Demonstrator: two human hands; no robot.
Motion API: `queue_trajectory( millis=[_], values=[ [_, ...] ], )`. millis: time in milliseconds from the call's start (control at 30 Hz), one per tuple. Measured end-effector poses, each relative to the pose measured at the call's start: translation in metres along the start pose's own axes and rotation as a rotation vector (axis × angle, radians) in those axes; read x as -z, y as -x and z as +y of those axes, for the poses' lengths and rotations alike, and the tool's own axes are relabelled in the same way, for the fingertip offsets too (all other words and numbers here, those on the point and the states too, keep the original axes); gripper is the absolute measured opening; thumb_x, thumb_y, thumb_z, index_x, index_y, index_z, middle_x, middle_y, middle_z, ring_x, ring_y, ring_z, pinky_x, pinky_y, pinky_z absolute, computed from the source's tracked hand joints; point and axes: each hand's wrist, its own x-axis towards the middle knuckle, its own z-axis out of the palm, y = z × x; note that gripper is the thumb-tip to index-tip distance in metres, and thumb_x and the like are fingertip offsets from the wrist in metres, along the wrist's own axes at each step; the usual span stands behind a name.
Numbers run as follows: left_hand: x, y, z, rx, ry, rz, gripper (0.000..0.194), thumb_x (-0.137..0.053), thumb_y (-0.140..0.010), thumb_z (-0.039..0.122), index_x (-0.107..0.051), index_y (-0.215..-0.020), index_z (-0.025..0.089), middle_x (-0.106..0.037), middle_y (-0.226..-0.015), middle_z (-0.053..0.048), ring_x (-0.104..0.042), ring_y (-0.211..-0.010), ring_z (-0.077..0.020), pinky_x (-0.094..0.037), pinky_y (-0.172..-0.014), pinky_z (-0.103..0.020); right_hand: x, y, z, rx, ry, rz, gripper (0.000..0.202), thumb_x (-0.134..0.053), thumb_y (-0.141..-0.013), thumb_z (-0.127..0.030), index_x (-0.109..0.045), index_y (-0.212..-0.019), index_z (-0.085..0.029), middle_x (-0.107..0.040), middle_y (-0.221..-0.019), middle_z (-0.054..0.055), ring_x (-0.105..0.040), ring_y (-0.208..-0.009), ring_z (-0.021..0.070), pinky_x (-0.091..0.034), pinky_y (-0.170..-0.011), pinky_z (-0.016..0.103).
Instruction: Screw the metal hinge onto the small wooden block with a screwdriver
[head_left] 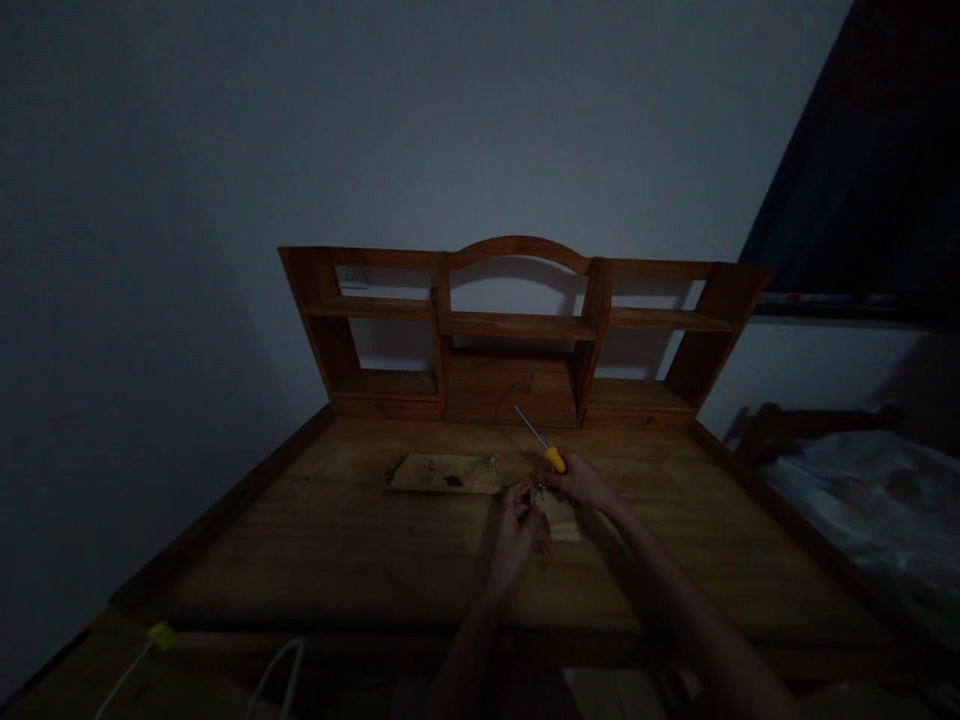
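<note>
My right hand [575,480] is closed around a screwdriver with a yellow handle [556,459]; its thin metal shaft points up and to the left. Just below those fingers is a small shiny metal piece [541,486], too dim to name. My left hand [514,532] lies close beside it, fingers bent over something small and dark that I cannot make out. Under both hands is a pale, torn-looking piece [561,520] on the wooden desk. A worn wooden board [442,473] with dark stains lies left of the hands.
The wooden desk top [360,570] carries a shelf unit [517,325] along its back edge, against the wall. White cables [289,670] and a yellow plug-like piece [161,636] are at the lower left. A pale plastic-like heap [862,490] stands at the right.
</note>
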Motion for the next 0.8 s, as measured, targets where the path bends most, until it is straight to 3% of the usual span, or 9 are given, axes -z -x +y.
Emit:
queue_trajectory(
  millis=[233,400,800],
  values=[
    [0.000,0.003,-0.001,-0.027,0.006,0.002,0.052,-0.057,-0.086,0.036,-0.033,-0.130,0.021,-0.058,-0.078,0.002,-0.057,-0.046,-0.0092,-0.052,-0.045,-0.023,-0.003,0.005,0.011,0.020,-0.068,-0.031,0.027,-0.069,-0.067,-0.028,-0.059,-0.090,-0.017,-0.063,-0.069,-0.002,-0.048,-0.045,0.0072,-0.036,-0.040,0.017],
    [0.002,0.004,-0.002,-0.043,0.005,0.018,0.053,-0.057,-0.086,0.037,-0.033,-0.130,0.021,-0.058,-0.078,0.003,-0.055,-0.046,-0.0091,-0.050,-0.045,-0.023,-0.003,0.005,0.018,0.014,-0.032,-0.013,0.026,-0.069,-0.065,-0.024,-0.060,-0.088,-0.017,-0.060,-0.065,-0.004,-0.048,-0.047,0.0080,-0.037,-0.042,0.018],
    [0.004,0.004,-0.010,-0.069,-0.116,0.117,0.050,-0.057,-0.086,0.034,-0.038,-0.130,0.022,-0.058,-0.071,0.004,-0.048,-0.047,-0.0074,-0.035,-0.040,-0.014,-0.011,0.000,0.039,0.081,-0.120,0.090,0.024,-0.070,-0.069,-0.031,-0.059,-0.085,-0.016,-0.063,-0.073,-0.001,-0.056,-0.062,0.0125,-0.041,-0.053,0.021]
  ],
)
